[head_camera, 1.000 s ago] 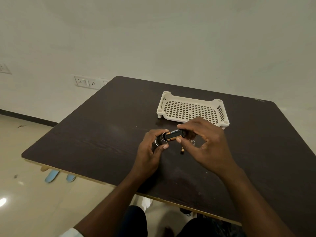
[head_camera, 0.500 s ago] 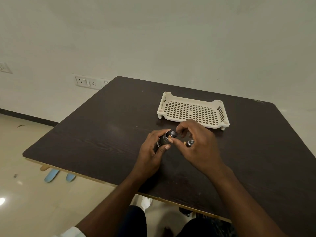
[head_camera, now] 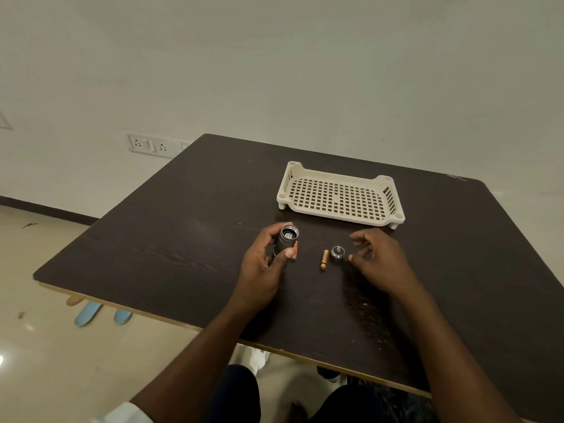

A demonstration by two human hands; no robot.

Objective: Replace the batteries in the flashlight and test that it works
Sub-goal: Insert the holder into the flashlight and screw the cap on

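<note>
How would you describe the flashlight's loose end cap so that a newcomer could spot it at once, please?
On the dark table, look just in front of the cream plastic tray. The end cap lies there between a loose battery and the right hand. It is the short, round, silver-rimmed disc, not the slim copper cylinder.

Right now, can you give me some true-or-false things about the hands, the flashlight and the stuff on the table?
1. The left hand holds the flashlight. True.
2. The flashlight's round cap is screwed on. False: it lies on the table, near the right hand.
3. A small battery lies on the table between the hands. True.
4. The battery sits inside the white tray. False: it lies on the table, nearer the person than the tray.
5. The right hand grips the cap. False: its fingers are loosely curled beside it, holding nothing.
</note>
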